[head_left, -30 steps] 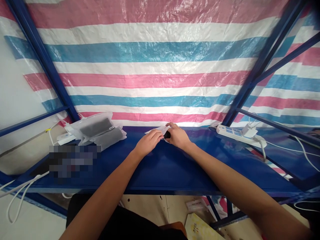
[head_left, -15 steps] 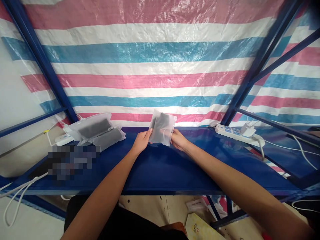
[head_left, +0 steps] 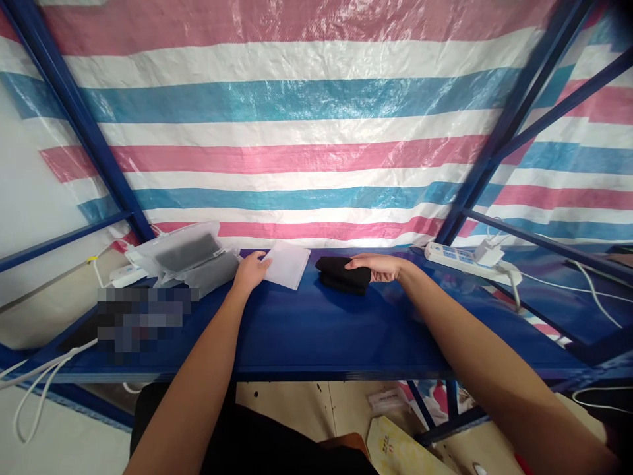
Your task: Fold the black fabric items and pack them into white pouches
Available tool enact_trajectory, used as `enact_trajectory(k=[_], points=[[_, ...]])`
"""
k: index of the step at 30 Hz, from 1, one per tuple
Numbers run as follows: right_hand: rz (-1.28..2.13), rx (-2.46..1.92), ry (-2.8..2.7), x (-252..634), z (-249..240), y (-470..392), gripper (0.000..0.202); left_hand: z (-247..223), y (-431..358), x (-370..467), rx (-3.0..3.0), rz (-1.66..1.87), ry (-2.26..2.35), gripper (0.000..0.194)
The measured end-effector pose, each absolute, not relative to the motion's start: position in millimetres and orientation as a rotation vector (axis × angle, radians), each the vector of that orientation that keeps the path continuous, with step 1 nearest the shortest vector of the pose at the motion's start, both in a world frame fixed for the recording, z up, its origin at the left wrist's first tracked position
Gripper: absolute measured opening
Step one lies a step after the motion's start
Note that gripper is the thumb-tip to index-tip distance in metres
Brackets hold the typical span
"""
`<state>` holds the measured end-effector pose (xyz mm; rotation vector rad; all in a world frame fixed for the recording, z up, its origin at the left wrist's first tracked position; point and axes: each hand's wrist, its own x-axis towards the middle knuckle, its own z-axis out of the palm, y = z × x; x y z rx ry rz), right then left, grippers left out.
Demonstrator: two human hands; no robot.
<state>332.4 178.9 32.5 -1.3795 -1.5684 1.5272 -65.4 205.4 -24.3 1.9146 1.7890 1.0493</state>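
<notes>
A frosted plastic bag [head_left: 287,265], flat and with nothing dark inside, is pinched at its left edge by my left hand [head_left: 253,269]. To its right, my right hand [head_left: 383,266] grips a folded black cloth [head_left: 342,275], thumb on top and fingers beneath. Bag and cloth are apart, both over the blue shelf [head_left: 306,336]. Left of my left hand lie frosted bags with dark contents [head_left: 185,251], partly overlapping.
A white power strip [head_left: 472,264] with a plugged-in adapter [head_left: 488,252] sits at the right. Another strip [head_left: 126,276] and white cables are at the left. Blue frame posts rise on both sides before a striped sheet [head_left: 297,158]. A blurred patch covers the left front.
The black cloth is out of the bag and has moved right in my right hand. My left hand has moved left with the emptied bag, which now lies lower and flatter.
</notes>
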Motion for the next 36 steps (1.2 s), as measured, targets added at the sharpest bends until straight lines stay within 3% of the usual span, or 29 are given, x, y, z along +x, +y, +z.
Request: enact_trajectory(k=[4,7,10,13,17,20,22,26,31,36], points=[[1.447,-1.363,-1.460,342,30,183,0.038,-27,201,-53,2.270,1.114,1.946,0.043],[1.604,-1.336,-1.490,342,26,187,0.049,-31,199,-34,2.656,1.172,1.619,0.039],[1.658,-1.335,-1.580,341,23,191,0.072,-40,200,-21,2.782,0.945,1.299,0.048],[1.406,-1.348,-1.669,343,24,196,0.083,-48,201,-18,2.722,0.732,1.330,0.051],[0.906,-1.348,-1.839,351,28,199,0.061,-47,199,-21,2.658,0.767,1.599,0.042],[0.838,-1.244,-1.994,355,29,199,0.071,-45,198,-22,2.630,0.791,1.690,0.040],[0.884,-1.259,-2.011,356,28,200,0.068,-46,197,-23,2.619,0.780,1.663,0.043],[0.841,-1.468,-1.961,356,24,205,0.057,-49,196,-26,2.539,0.607,1.601,0.070],[0.077,-1.500,-1.990,352,28,204,0.048,-40,191,-30,2.461,0.327,1.586,0.091],[0.413,-1.258,-2.388,327,39,178,0.057,-31,186,-30,2.439,0.253,1.606,0.098]])
